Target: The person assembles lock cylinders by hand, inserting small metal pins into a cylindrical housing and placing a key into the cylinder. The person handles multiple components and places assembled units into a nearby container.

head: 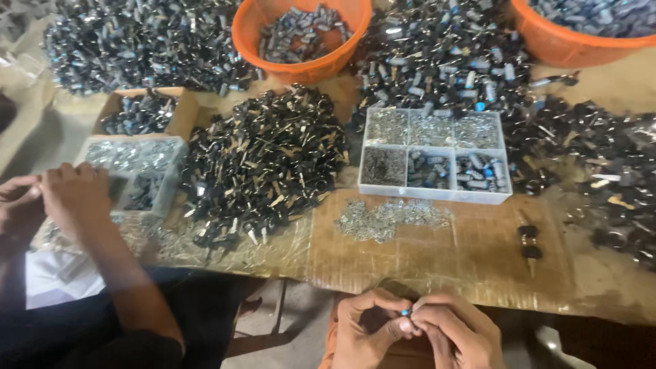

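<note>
At the bottom of the frame your left hand [365, 328] and right hand [454, 331] pinch one small blue-tipped part [406, 312], while heaps of keys [263, 160] on the bench [437, 253] look unworked.

On the tabletop [478, 260]: a heap of black-headed keys [263, 160], a white compartment tray [435, 156], two orange tubs [301, 34], loose metal rings [389, 219].

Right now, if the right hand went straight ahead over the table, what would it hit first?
Probably the two black-headed keys lying on the cardboard just ahead of the right hand; beyond them the white tray. Depth is unclear, and the fingers curl inward.
</note>
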